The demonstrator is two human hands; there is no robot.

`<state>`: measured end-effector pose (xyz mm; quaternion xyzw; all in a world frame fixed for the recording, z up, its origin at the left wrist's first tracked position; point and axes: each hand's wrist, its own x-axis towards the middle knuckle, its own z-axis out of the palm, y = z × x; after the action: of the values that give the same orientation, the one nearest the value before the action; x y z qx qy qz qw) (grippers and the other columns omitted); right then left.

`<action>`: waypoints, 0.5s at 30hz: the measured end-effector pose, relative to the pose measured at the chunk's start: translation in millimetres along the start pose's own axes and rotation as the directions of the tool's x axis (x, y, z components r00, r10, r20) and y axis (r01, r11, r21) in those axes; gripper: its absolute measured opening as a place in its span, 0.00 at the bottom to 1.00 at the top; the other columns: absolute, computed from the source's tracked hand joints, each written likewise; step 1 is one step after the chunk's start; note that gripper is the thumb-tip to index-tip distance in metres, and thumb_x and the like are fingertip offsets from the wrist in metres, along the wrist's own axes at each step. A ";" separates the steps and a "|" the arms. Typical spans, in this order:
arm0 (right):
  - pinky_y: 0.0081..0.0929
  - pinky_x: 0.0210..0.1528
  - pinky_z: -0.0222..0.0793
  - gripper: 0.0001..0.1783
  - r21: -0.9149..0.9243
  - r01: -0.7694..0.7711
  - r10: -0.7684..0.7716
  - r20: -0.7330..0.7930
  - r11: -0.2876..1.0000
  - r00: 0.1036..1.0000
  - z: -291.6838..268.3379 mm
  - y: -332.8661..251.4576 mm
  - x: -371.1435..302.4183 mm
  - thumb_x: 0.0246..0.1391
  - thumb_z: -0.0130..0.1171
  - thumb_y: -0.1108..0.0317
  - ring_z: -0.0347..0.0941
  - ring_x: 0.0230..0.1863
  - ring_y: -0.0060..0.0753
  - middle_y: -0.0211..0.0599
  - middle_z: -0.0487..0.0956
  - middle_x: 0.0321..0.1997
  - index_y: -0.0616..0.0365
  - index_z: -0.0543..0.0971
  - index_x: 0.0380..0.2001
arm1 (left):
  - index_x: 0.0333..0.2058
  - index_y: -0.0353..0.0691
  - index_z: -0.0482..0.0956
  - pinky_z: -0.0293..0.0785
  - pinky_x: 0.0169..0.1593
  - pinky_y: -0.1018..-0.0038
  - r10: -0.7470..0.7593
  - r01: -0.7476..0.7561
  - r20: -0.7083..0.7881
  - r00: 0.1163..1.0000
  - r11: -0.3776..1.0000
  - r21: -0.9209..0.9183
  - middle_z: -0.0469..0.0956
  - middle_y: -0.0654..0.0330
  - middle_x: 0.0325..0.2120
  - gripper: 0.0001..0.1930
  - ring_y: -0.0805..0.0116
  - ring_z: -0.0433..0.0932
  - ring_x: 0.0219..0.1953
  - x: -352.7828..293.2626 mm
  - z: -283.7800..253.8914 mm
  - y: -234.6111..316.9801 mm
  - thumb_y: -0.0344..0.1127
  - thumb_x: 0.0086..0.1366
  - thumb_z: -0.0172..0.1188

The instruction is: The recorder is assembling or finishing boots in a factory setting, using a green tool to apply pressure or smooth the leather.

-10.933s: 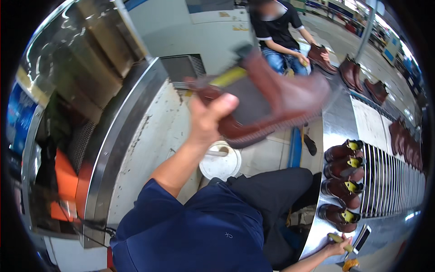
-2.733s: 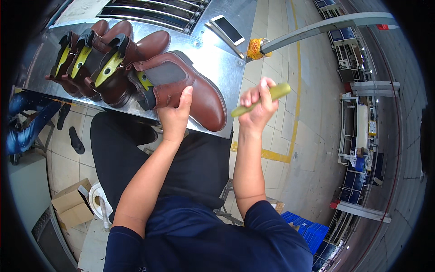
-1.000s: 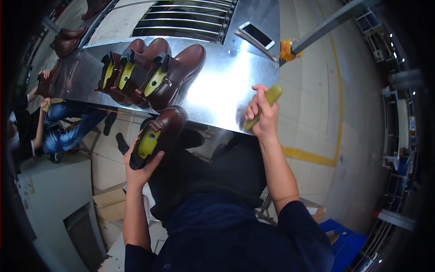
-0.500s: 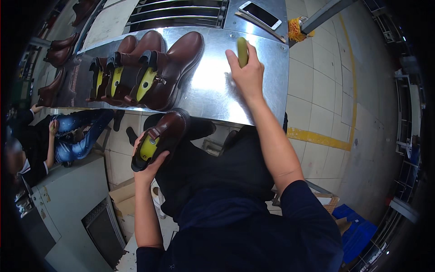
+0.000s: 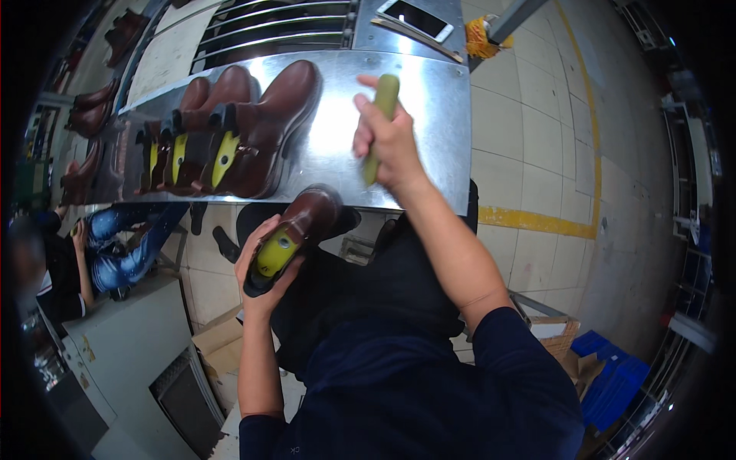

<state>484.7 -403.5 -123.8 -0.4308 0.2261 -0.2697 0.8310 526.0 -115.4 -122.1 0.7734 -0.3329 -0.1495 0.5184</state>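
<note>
My left hand [image 5: 259, 303] is wrapped around the heel end of a dark brown leather boot [image 5: 316, 207], its opening tilted up and a yellow-green insole [image 5: 277, 249] showing inside. The boot is above my lap, its toe by the near edge of the metal table [image 5: 337, 153]. Over the tabletop, my right hand [image 5: 395, 149] grips a long olive-green bar [image 5: 389, 93] with rounded ends; its exact kind is unclear. The fingers look slightly blurred. Left of that hand, three similar brown boots [image 5: 270, 119] stand side by side on the table, open, with yellow-green insoles.
A white phone [image 5: 418, 17] and a thin strip [image 5: 418, 40] lie at the table's far right. Metal rails [image 5: 276, 34] run behind. Yellow material [image 5: 481, 40] wraps a post. Another person [image 5: 69, 264] sits left beyond a grey cabinet [image 5: 130, 337]. Blue crates [image 5: 622, 383] stand lower right.
My right hand has come down and closer with the green bar, which now shows more of its length. The held boot has turned and shifted slightly right. The whole view has shifted a little.
</note>
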 end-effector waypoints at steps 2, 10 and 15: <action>0.21 0.16 0.60 0.22 0.193 -0.089 0.087 0.015 0.977 0.996 11.4 9.6 -14.5 0.65 0.59 0.63 0.61 0.12 0.18 0.24 0.64 0.16 0.59 0.71 0.58 | 0.56 0.34 0.76 0.71 0.65 0.62 0.006 -0.007 0.028 1.000 0.998 0.057 0.79 0.48 0.56 0.35 0.52 0.78 0.59 -1.6 -2.9 -6.0 0.22 0.46 0.75; 0.23 0.17 0.58 0.16 0.337 -0.087 0.092 0.001 0.938 0.996 23.0 26.4 -24.5 0.66 0.57 0.64 0.59 0.13 0.19 0.26 0.62 0.15 0.59 0.73 0.52 | 0.57 0.35 0.76 0.71 0.64 0.60 0.028 -0.030 0.033 0.999 0.997 0.069 0.78 0.46 0.56 0.36 0.51 0.78 0.59 -4.2 5.2 -7.1 0.22 0.45 0.75; 0.21 0.19 0.57 0.10 0.257 0.132 -0.107 -0.107 0.957 0.988 39.2 40.4 -44.9 0.66 0.59 0.65 0.58 0.14 0.18 0.24 0.63 0.17 0.57 0.74 0.46 | 0.56 0.35 0.75 0.73 0.63 0.61 0.076 -0.075 -0.017 0.997 0.996 0.057 0.78 0.45 0.55 0.34 0.50 0.78 0.58 -2.2 7.0 -4.9 0.20 0.46 0.74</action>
<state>485.1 -331.8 -130.6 -0.3168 0.1995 -0.3666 0.8517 522.1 -117.7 -129.6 0.7759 -0.3611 -0.1130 0.5048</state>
